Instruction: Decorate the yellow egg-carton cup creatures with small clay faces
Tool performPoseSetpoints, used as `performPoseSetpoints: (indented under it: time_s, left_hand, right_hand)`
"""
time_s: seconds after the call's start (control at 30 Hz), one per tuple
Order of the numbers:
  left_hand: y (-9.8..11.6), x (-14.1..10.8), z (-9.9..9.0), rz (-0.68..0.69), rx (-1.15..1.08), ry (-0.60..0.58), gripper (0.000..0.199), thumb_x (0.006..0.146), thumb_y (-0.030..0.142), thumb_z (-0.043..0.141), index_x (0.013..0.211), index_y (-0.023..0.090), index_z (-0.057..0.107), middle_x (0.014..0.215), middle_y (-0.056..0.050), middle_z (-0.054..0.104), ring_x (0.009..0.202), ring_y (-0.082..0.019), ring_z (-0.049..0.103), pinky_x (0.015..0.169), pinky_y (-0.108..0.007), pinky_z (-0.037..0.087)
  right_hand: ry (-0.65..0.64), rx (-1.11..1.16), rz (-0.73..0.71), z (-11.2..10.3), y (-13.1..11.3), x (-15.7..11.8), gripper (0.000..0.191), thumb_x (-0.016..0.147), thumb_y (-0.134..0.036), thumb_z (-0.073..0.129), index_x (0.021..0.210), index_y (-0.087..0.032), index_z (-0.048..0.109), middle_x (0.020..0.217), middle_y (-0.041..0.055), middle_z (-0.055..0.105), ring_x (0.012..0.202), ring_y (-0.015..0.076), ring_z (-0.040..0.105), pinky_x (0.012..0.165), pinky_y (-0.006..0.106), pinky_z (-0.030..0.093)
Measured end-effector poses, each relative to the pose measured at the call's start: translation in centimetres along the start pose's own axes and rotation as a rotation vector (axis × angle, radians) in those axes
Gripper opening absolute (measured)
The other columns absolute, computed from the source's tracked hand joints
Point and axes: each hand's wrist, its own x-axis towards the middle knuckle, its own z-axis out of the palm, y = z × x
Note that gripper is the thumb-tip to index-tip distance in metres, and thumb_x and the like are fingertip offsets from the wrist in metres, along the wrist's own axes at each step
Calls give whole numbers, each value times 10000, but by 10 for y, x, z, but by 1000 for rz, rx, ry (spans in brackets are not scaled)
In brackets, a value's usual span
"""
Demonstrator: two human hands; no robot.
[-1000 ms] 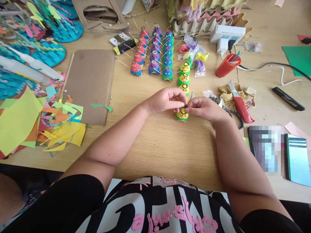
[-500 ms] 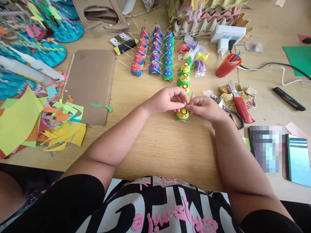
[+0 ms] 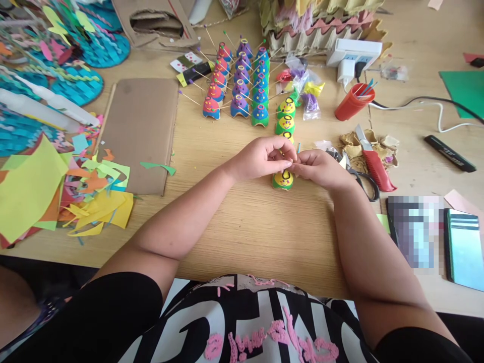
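Observation:
Both hands meet over a green and yellow egg-carton caterpillar [image 3: 283, 180], whose nearest segment has a smiling face and a dark ring on top. The thumb and fingers of my left hand [image 3: 266, 157] are pinched together. Against its fingertips, my right hand [image 3: 317, 166] is pinched too. Whatever lies between the fingertips is too small and too covered to make out. The caterpillar's middle is hidden under my hands, while its far segments show beyond them. A thin blue stick tip pokes up by my right fingers.
Behind stand red, purple and blue caterpillars [image 3: 240, 103] with pins sticking out sideways. To the right are a red cup [image 3: 353, 102], a red-handled knife [image 3: 374, 161], black scissors [image 3: 365, 184] and a power strip [image 3: 353, 53]. Cardboard [image 3: 139, 136] and paper scraps [image 3: 102, 201] lie left.
My hands stay pinched together over the caterpillar, with only slight finger movement. The view has shifted by a hair.

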Motion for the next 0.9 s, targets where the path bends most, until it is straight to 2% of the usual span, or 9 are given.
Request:
performPoseSetpoints:
  time_s: [0.13, 0.33, 0.5, 0.7, 0.9]
  left_hand:
    - [2, 0, -1, -7, 11, 13, 189, 878, 297, 798, 972, 175, 688, 914, -25, 739, 698, -98, 676, 649, -232, 552]
    - [2, -1, -3, 7, 16, 33, 192, 898, 322, 791, 978, 179, 690, 914, -29, 736, 688, -99, 677, 650, -237, 558]
    - [3, -1, -3, 9, 10, 27, 178, 900, 308, 785, 965, 175, 687, 907, -25, 729, 701, -105, 690, 665, -247, 574]
    - [5, -2, -1, 14, 1, 36, 168, 885, 302, 796, 947, 181, 698, 868, -20, 732, 692, -106, 679, 653, -248, 564]
    - [10, -3, 0, 12, -8, 21, 181, 897, 333, 782, 901, 173, 697, 818, -26, 752, 732, -116, 705, 668, -240, 563]
  right_hand:
    - [14, 74, -7, 2, 0, 0, 562, 817, -690, 813, 733, -160, 649, 538, -76, 419, 520, 55, 303, 503, 271, 177]
    - [85, 173, -92, 7, -3, 2, 512, 733, -620, 913, 853, -182, 675, 583, -65, 511, 557, 74, 419, 521, 251, 274]
    - [100, 156, -77, 7, -3, 0, 500, 732, -609, 914, 848, -162, 724, 555, -62, 515, 515, 60, 388, 496, 248, 255]
    - [73, 110, -67, 8, -3, 0, 469, 710, -581, 932, 806, -163, 743, 614, -23, 595, 574, 87, 470, 505, 255, 279]
    - [64, 110, -50, 8, -4, 1, 444, 695, -546, 947, 784, -167, 734, 626, -24, 604, 576, 86, 463, 519, 257, 296]
